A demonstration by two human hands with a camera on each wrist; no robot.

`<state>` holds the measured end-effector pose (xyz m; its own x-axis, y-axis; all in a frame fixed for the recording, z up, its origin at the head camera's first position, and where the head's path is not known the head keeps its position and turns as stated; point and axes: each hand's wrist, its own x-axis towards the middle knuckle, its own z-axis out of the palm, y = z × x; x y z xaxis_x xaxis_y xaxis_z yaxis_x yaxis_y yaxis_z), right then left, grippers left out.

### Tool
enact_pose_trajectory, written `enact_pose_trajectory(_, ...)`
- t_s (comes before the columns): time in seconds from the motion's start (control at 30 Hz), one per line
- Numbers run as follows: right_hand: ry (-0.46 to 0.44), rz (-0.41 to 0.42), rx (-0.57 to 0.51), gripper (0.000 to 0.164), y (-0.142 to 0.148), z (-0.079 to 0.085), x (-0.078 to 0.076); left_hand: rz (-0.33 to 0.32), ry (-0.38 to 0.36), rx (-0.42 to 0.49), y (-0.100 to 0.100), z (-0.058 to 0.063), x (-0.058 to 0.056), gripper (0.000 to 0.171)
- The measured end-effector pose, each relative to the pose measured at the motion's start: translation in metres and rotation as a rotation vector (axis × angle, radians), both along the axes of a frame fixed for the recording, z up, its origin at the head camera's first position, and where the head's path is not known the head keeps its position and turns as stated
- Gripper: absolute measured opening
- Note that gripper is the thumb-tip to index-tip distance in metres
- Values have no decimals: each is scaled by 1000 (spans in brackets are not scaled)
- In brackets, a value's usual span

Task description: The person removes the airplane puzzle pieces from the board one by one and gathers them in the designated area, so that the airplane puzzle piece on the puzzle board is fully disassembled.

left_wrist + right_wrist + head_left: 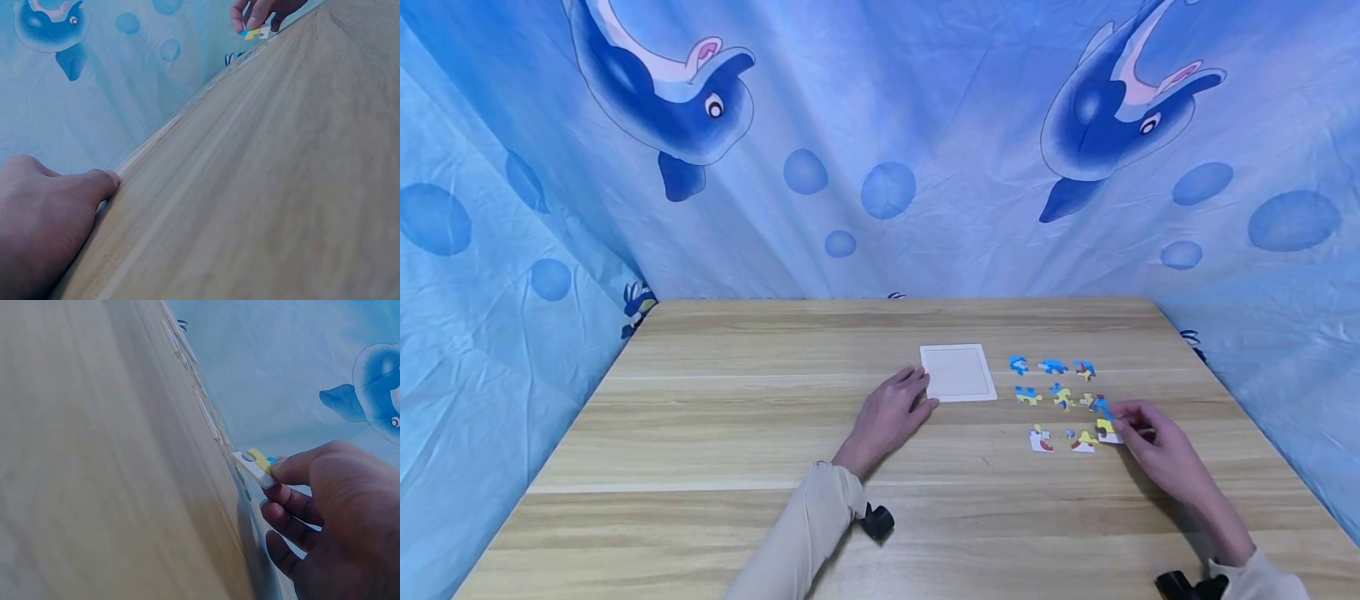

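My right hand [1161, 450] pinches a yellow, white and blue jigsaw piece [255, 464] between thumb and fingertips. In the head view this piece overlaps the right end of the loose puzzle pieces [1063, 397], which lie in rough rows on the table. Both the right hand [265, 11] and its piece show at the top of the left wrist view. My left hand [891, 414] rests on the table with loosely extended fingers. Its fingertips are right at the left edge of a square white puzzle tray [957, 372].
The wooden table [700, 417] reaches back to a blue curtain [880, 100] printed with dolphins and bubbles. Small black devices, such as the left one [877, 522], sit at both wrists.
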<state>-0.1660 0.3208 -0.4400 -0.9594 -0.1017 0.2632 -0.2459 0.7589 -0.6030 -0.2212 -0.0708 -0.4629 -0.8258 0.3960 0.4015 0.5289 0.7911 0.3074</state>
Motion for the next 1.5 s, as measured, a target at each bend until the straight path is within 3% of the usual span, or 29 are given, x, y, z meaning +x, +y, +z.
enact_pose_trajectory(0.23,12,7,-18,16,5,-1,5,-4,20,9,0,0,0,44)
enact_pose_trajectory(0.67,-23,-13,44,15,4,-2,7,3,-4,-2,-1,0,0,45)
enact_pose_trajectory(1.2,-7,35,173,16,4,0,2,2,-7,7,-1,2,0,44)
enact_pose_trajectory(1.5,-15,35,168,15,5,-2,2,6,-18,5,0,2,0,44)
